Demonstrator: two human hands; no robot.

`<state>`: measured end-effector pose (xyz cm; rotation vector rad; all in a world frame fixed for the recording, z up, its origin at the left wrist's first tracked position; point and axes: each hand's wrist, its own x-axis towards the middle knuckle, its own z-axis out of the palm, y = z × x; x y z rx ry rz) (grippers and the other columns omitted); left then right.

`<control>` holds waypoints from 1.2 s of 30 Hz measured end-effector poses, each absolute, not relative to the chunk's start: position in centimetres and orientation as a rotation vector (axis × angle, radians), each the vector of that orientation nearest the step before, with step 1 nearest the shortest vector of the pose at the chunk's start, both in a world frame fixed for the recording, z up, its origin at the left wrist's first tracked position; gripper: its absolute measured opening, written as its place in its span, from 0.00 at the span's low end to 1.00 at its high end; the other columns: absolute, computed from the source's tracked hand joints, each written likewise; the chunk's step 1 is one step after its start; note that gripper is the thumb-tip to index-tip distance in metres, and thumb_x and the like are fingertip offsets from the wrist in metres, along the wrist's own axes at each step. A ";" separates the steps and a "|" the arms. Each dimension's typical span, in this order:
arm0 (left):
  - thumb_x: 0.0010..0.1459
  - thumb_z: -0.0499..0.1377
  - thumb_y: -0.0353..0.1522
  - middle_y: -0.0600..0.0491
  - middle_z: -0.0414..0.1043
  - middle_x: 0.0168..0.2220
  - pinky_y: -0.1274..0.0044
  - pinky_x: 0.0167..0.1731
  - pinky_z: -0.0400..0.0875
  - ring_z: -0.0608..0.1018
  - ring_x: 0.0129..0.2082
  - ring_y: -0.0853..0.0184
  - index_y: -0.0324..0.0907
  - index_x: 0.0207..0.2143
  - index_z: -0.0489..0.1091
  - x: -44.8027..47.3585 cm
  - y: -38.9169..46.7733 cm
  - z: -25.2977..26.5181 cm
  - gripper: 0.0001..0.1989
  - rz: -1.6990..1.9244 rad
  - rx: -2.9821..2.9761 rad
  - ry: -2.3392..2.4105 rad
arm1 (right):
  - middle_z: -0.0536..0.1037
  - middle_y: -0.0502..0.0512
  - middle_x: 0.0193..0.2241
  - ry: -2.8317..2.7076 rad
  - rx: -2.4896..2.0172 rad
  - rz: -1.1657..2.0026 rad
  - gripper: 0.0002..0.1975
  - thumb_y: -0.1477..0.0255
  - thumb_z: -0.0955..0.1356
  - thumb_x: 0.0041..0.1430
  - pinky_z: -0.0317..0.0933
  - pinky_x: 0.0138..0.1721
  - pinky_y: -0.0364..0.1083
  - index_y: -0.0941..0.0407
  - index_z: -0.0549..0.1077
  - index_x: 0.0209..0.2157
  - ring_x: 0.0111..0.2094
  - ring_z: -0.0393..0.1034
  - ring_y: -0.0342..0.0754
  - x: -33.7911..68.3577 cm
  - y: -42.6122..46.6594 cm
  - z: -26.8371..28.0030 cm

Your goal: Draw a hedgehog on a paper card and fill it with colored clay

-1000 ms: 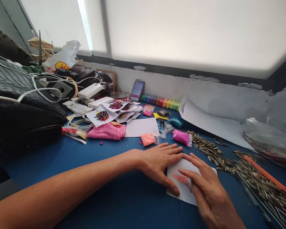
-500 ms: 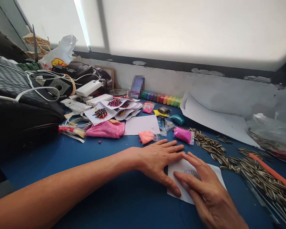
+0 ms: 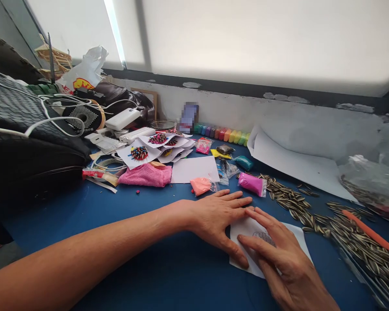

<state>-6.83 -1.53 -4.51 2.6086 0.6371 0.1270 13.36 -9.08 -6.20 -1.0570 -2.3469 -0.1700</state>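
Observation:
A white sheet of paper (image 3: 300,242) lies on the blue tabletop, with a small pencil-like drawing (image 3: 262,236) near its middle. My left hand (image 3: 218,220) rests flat with fingers spread, its thumb on the paper's left edge. Over the right part of the sheet is my right hand (image 3: 280,252), its fingers stretched and somewhat apart, the fingertips close to my left fingers. Nothing shows in either hand. Part of the drawing is hidden beneath my right hand. Just beyond the hands lie an orange clay packet (image 3: 201,186) and a purple packet (image 3: 252,183).
Striped sunflower seeds (image 3: 288,203) spread along the right, with an orange stick (image 3: 372,235) on them. Behind are decorated paper cards (image 3: 139,154), a pink cloth (image 3: 145,176), a blank sheet (image 3: 194,169) and a row of coloured clay (image 3: 227,134). A black bag (image 3: 32,155) stands at left.
The whole view has shifted slightly, so things appear a little further right. Both hands keep nearly the same pose on the paper.

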 end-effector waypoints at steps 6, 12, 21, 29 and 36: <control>0.55 0.57 0.54 0.44 0.35 0.70 0.60 0.66 0.33 0.40 0.70 0.54 0.38 0.69 0.43 -6.8 -1.6 -4.2 0.48 0.099 2.613 0.644 | 0.69 0.55 0.59 -2.316 -1.154 -0.115 0.14 0.73 0.63 0.63 0.66 0.52 0.60 0.48 0.77 0.45 0.61 0.61 0.59 14.4 -9.4 -7.0; 0.55 0.57 0.54 0.46 0.32 0.70 0.59 0.66 0.33 0.39 0.69 0.53 0.44 0.68 0.46 -6.9 -1.6 -4.5 0.46 0.113 2.595 0.634 | 0.66 0.56 0.60 -2.363 -1.125 -0.148 0.16 0.76 0.63 0.61 0.66 0.52 0.60 0.48 0.78 0.44 0.62 0.59 0.60 14.9 -9.3 -7.6; 0.54 0.58 0.55 0.45 0.33 0.70 0.59 0.66 0.34 0.39 0.69 0.52 0.44 0.67 0.49 -7.0 -1.4 -4.7 0.46 0.131 2.604 0.617 | 0.64 0.56 0.61 -2.402 -1.103 -0.134 0.16 0.76 0.63 0.62 0.68 0.51 0.58 0.48 0.78 0.44 0.61 0.61 0.59 14.6 -9.3 -7.3; 0.54 0.59 0.54 0.43 0.34 0.70 0.60 0.66 0.33 0.39 0.69 0.53 0.41 0.67 0.48 -6.9 -1.4 -5.1 0.46 0.140 2.628 0.614 | 0.69 0.62 0.56 -2.376 -1.017 -0.214 0.13 0.75 0.63 0.62 0.68 0.49 0.58 0.51 0.80 0.39 0.59 0.63 0.59 13.8 -9.1 -6.7; 0.55 0.58 0.53 0.43 0.34 0.70 0.58 0.65 0.32 0.38 0.69 0.53 0.44 0.67 0.50 -6.9 -1.4 -4.7 0.44 0.117 2.610 0.618 | 0.61 0.57 0.62 -2.361 -1.044 -0.130 0.17 0.79 0.62 0.61 0.63 0.55 0.57 0.50 0.74 0.48 0.63 0.56 0.55 14.6 -9.7 -6.6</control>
